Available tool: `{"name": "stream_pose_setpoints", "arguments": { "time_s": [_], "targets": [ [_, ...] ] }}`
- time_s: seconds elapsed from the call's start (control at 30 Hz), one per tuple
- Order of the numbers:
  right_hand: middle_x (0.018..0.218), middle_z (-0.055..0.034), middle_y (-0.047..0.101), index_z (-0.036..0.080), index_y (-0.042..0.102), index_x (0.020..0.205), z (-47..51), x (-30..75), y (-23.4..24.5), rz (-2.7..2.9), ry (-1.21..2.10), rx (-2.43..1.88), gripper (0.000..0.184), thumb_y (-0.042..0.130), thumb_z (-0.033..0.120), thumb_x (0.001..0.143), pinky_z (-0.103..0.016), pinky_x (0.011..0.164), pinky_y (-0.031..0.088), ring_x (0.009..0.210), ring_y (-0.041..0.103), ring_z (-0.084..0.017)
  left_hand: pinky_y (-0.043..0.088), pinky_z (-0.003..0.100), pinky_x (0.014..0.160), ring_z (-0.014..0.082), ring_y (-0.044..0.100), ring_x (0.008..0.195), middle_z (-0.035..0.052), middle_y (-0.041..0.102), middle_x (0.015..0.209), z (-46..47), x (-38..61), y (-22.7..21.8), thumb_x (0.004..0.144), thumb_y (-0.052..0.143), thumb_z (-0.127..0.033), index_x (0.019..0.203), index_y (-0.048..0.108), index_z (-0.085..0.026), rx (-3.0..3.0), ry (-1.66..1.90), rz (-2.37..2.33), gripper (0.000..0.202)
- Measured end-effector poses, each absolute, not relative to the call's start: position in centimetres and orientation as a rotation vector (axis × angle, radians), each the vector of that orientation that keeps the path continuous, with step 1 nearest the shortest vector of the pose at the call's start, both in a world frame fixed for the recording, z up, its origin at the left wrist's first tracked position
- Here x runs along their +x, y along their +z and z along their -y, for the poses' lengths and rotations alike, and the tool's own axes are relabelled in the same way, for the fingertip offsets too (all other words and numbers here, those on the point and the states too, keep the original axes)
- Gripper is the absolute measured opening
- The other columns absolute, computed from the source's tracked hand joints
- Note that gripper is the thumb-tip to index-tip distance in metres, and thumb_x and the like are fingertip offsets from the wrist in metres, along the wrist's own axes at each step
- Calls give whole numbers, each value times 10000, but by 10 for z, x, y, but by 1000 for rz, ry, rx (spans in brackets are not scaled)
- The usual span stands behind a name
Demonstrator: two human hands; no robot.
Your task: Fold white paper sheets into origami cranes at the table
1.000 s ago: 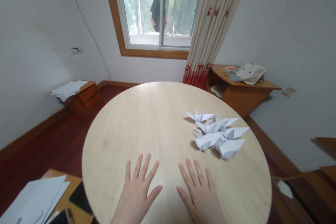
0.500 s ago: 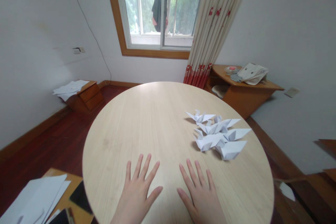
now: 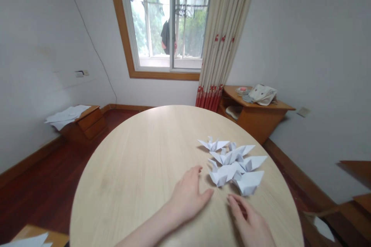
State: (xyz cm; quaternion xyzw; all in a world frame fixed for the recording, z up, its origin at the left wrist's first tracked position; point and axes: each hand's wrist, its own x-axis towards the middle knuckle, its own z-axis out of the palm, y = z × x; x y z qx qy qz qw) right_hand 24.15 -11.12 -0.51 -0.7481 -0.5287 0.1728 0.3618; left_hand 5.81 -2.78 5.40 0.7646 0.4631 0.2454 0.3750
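Observation:
Several white folded paper cranes (image 3: 232, 170) stand in a close cluster on the right side of the round wooden table (image 3: 139, 154). My left hand (image 3: 191, 193) is just left of the nearest cranes, thumb apart from the fingers and nothing held. In front of the cluster, nearer to me, is my right hand (image 3: 249, 216), its fingers curved and a gap showing between thumb and fingers. It holds nothing that I can see. Neither hand appears to touch a crane.
At the back right a wooden corner desk (image 3: 261, 119) bears a cloth bag (image 3: 262, 94). Papers (image 3: 69, 115) lie on a low drawer cabinet (image 3: 92, 121) at left. More paper sheets (image 3: 29, 241) show at the lower left. A curtain (image 3: 223, 38) hangs beside the window.
Both hands have left their flat, spread pose on the table. The left hand has moved right towards the cranes, and the right has shifted right with fingers curling. My view has tilted up.

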Motion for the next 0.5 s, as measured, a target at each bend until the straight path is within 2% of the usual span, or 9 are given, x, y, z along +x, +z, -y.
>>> {"name": "stream_pose_setpoints", "arguments": {
  "time_s": [0.07, 0.1, 0.17, 0.2, 0.27, 0.37, 0.43, 0.5],
  "targets": [
    [903, -139, 738, 150, 664, 1071, 101, 243, -12, 1266, 474, -1921, 521, 418, 550, 843, -347, 717, 586, 822, 719, -286, 371, 403, 1038, 302, 514, 1192, 186, 552, 1278, 8, 88, 43, 657, 696, -207, 1305, 448, -86, 1751, 690, -1021, 705],
    [855, -120, 727, 129, 618, 1157, 96, 243, -17, 1259, 486, -1878, 549, 420, 533, 843, -330, 687, 585, 752, 718, -265, 419, 364, 984, 280, 552, 1134, 175, 559, 1249, 1, 100, 35, 610, 696, -151, 1295, 428, -81, 1611, 700, -936, 739],
    [861, -94, 703, 106, 496, 1311, 87, 241, -28, 1267, 472, -1814, 599, 407, 498, 867, -308, 647, 580, 658, 697, -226, 483, 315, 863, 252, 586, 1065, 166, 536, 1249, -8, 115, 20, 565, 647, -85, 1325, 351, -90, 1327, 776, -896, 816],
    [909, -95, 702, 110, 443, 1361, 84, 240, -34, 1289, 444, -1817, 611, 414, 478, 873, -306, 640, 578, 627, 687, -213, 482, 303, 855, 241, 593, 1045, 157, 556, 1210, -9, 118, 15, 572, 633, -87, 1300, 371, -86, 1229, 815, -869, 774],
    [1038, -102, 696, 164, 366, 1426, 80, 236, -44, 1401, 352, -1811, 620, 445, 444, 879, -305, 653, 579, 654, 697, -209, 480, 314, 862, 241, 615, 996, 133, 617, 1092, -5, 116, 9, 617, 649, -149, 1181, 483, -85, 1102, 850, -792, 591],
    [1217, -112, 650, 255, 321, 1460, 79, 221, -56, 1525, 24, -1762, 609, 463, 418, 891, -339, 698, 582, 898, 710, -266, 449, 357, 946, 272, 616, 1045, 122, 675, 1064, 13, 95, 10, 709, 711, -340, 1030, 614, -118, 1034, 914, -685, 401],
    [1189, -131, 667, 230, 358, 1444, 82, 201, -60, 1461, -182, -1740, 574, 443, 409, 905, -373, 710, 584, 997, 682, -313, 441, 361, 971, 303, 596, 1112, 148, 684, 1107, 29, 76, 12, 693, 758, -431, 1013, 658, -113, 967, 993, -761, 463],
    [1077, -126, 719, 212, 450, 1383, 85, 177, -58, 1423, -184, -1755, 479, 436, 373, 932, -324, 612, 588, 871, 723, -292, 480, 355, 924, 325, 620, 1087, 172, 702, 1085, 44, 60, 12, 642, 793, -514, 1018, 679, -105, 884, 1068, -819, 567]
  ]
}}
